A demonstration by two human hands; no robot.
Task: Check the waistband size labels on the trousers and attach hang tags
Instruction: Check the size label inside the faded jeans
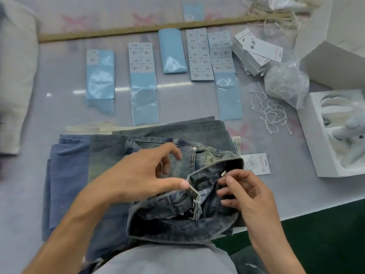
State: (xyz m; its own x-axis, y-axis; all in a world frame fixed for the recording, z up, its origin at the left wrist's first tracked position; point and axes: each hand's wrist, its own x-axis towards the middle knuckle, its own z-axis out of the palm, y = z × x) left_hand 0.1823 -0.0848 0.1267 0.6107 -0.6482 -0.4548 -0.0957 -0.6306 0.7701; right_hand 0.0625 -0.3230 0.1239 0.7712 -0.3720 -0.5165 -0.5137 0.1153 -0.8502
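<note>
The sticker sheets (201,54) bear what looks like "1103#"; other print is illegible.

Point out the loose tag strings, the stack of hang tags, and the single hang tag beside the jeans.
Loose tag strings (270,113): head view, middle of the tangle.
Stack of hang tags (258,49): head view, face of the top tag.
Single hang tag (257,164): head view, its printed face.

Faded blue jeans (197,220) atop folded stack, waistband opened upward, white hang tag (256,164) flat just beside
</note>
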